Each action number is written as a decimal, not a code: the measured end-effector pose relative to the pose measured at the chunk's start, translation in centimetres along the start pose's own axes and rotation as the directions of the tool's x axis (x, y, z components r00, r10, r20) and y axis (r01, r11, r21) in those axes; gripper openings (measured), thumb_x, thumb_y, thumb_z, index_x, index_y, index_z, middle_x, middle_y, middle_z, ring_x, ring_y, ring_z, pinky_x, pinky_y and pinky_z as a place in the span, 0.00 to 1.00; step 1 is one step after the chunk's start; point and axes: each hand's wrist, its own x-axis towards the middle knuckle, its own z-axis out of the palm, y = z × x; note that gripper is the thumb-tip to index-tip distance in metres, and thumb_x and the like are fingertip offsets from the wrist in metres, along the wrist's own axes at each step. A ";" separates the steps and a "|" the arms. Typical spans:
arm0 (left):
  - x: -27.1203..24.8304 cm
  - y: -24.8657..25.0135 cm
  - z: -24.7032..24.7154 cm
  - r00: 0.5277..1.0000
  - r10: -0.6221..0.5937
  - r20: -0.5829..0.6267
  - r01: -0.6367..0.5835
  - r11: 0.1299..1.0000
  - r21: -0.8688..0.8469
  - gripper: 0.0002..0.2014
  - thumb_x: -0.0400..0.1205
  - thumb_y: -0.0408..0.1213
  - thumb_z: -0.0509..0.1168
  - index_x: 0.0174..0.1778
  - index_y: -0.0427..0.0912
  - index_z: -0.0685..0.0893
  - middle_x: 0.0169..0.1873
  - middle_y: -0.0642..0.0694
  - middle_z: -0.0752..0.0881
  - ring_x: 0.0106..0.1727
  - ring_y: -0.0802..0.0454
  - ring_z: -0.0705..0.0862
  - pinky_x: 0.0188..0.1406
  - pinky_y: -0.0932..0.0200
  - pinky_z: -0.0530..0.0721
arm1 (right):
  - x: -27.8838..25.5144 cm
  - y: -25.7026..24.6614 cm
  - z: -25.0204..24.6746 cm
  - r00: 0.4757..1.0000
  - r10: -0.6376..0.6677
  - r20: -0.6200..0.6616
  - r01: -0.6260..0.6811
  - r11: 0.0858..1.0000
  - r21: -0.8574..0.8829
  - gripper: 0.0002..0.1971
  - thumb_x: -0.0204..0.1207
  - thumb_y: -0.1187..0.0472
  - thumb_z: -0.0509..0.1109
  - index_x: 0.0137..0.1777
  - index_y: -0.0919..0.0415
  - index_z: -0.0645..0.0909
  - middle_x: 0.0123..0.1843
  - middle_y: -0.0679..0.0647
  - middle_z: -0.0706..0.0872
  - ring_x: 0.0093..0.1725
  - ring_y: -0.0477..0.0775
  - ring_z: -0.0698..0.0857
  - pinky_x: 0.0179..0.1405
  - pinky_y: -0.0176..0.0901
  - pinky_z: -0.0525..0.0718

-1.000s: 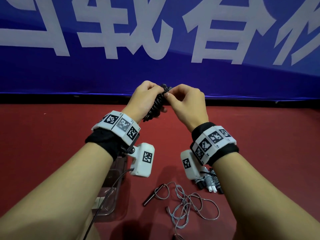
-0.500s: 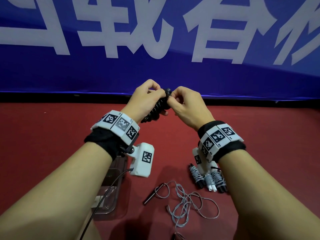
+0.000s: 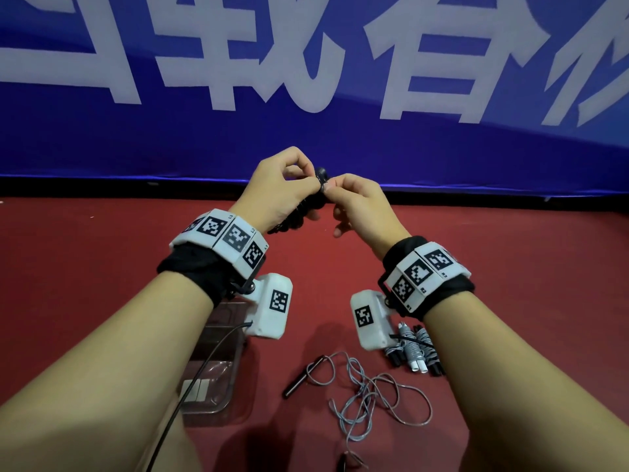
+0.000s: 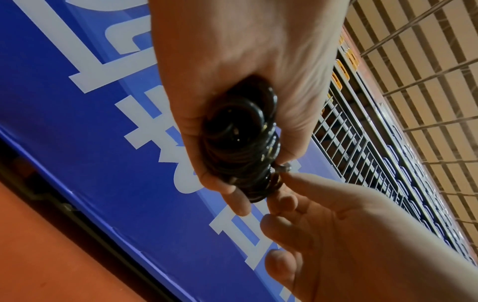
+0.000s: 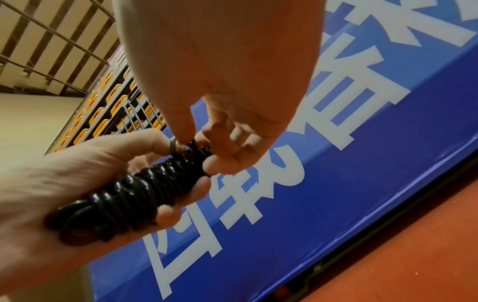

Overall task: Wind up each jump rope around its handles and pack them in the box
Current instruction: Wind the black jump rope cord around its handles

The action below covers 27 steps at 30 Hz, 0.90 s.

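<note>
My left hand (image 3: pixel 275 195) grips a black jump rope (image 5: pixel 129 196) wound in tight coils round its handles, held up in front of the blue banner. My right hand (image 3: pixel 354 202) pinches the rope's end at the top of the bundle (image 4: pixel 248 155), by a small metal ring (image 5: pixel 174 146). On the red floor below lies a loose grey jump rope (image 3: pixel 371 400) with a dark handle (image 3: pixel 299 379). A wound grey rope bundle (image 3: pixel 417 349) lies beside my right wrist. The clear plastic box (image 3: pixel 214 379) sits under my left forearm.
A blue banner (image 3: pixel 306 80) with white characters stands along the far edge of the red floor (image 3: pixel 527 267). Another handle end (image 3: pixel 347 463) shows at the bottom edge. Wrist cameras hang under both forearms.
Both hands have shifted slightly upward and turned. My right hand has worked round the top of the black bundle, still pinching the rope's end; the left keeps its grip.
</note>
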 end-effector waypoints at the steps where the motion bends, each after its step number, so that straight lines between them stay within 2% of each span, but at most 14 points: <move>1: 0.0 0.0 0.0 1.000 0.000 -0.004 0.000 1.000 0.003 0.05 0.82 0.26 0.67 0.50 0.31 0.78 0.48 0.30 0.89 0.35 0.34 0.93 0.27 0.48 0.80 | 0.0 0.0 0.0 1.000 0.007 0.000 -0.007 1.000 0.008 0.09 0.85 0.64 0.67 0.42 0.56 0.81 0.36 0.48 0.82 0.31 0.47 0.75 0.26 0.44 0.82; 5: -0.1 -0.1 0.0 1.000 -0.003 -0.014 0.003 1.000 0.010 0.05 0.82 0.27 0.68 0.50 0.31 0.79 0.46 0.30 0.89 0.36 0.33 0.93 0.29 0.43 0.79 | -0.1 -0.2 -0.5 0.999 0.038 0.031 -0.040 0.998 0.048 0.07 0.86 0.62 0.67 0.46 0.58 0.82 0.29 0.41 0.82 0.29 0.46 0.74 0.29 0.45 0.82; 7: -0.2 0.0 0.0 1.000 0.001 -0.021 -0.001 1.000 0.005 0.05 0.81 0.28 0.68 0.50 0.32 0.79 0.45 0.31 0.89 0.36 0.33 0.93 0.31 0.43 0.79 | -0.2 -0.2 -0.7 0.999 0.016 0.047 -0.017 0.999 0.033 0.06 0.86 0.60 0.69 0.48 0.60 0.84 0.32 0.45 0.83 0.28 0.45 0.75 0.30 0.47 0.83; 10: -0.3 0.3 0.0 0.999 0.019 -0.041 -0.019 1.000 -0.006 0.05 0.82 0.30 0.68 0.50 0.34 0.81 0.46 0.36 0.89 0.35 0.35 0.93 0.28 0.47 0.78 | -0.1 -0.4 -1.0 0.998 -0.040 0.046 0.040 0.999 0.005 0.08 0.85 0.57 0.71 0.48 0.60 0.85 0.38 0.51 0.84 0.28 0.45 0.75 0.30 0.46 0.83; 15: -0.5 0.8 0.5 0.997 0.050 -0.067 -0.050 0.999 0.006 0.02 0.82 0.29 0.66 0.48 0.38 0.82 0.44 0.44 0.87 0.34 0.38 0.93 0.20 0.57 0.75 | 0.3 -0.4 -1.2 0.997 -0.071 0.005 0.071 0.997 -0.032 0.07 0.86 0.60 0.68 0.48 0.61 0.82 0.28 0.45 0.77 0.27 0.45 0.73 0.29 0.46 0.81; 20: -0.6 0.6 0.5 0.997 0.053 -0.049 -0.053 0.999 0.006 0.02 0.83 0.29 0.66 0.50 0.35 0.81 0.45 0.42 0.87 0.35 0.38 0.93 0.23 0.54 0.74 | 0.5 -0.1 -1.7 0.996 -0.078 0.041 0.079 0.997 -0.023 0.07 0.85 0.61 0.71 0.45 0.60 0.84 0.34 0.52 0.78 0.27 0.45 0.74 0.28 0.45 0.83; 23: -0.5 0.6 0.5 0.997 0.064 -0.032 -0.065 0.998 -0.007 0.02 0.84 0.28 0.64 0.50 0.35 0.80 0.45 0.43 0.87 0.34 0.38 0.93 0.24 0.52 0.74 | 0.7 -0.2 -1.6 0.993 -0.118 0.004 0.118 0.992 -0.039 0.06 0.83 0.62 0.72 0.43 0.60 0.84 0.35 0.58 0.76 0.27 0.45 0.75 0.26 0.43 0.82; 25: -0.4 0.4 0.7 0.998 0.065 -0.011 -0.065 0.998 -0.016 0.04 0.82 0.24 0.64 0.50 0.35 0.79 0.47 0.41 0.87 0.34 0.39 0.93 0.25 0.51 0.75 | 0.8 0.0 -1.2 0.990 -0.124 -0.062 0.119 0.990 -0.071 0.06 0.80 0.63 0.73 0.41 0.59 0.82 0.31 0.53 0.74 0.28 0.45 0.74 0.27 0.43 0.81; 27: -0.3 0.2 0.9 0.998 0.067 0.012 -0.067 0.998 0.000 0.07 0.81 0.22 0.64 0.51 0.35 0.78 0.49 0.39 0.87 0.35 0.39 0.93 0.22 0.55 0.76 | 0.9 0.4 -0.8 0.984 -0.112 -0.137 0.096 0.988 -0.119 0.06 0.74 0.60 0.74 0.39 0.57 0.80 0.29 0.47 0.73 0.31 0.47 0.74 0.30 0.46 0.80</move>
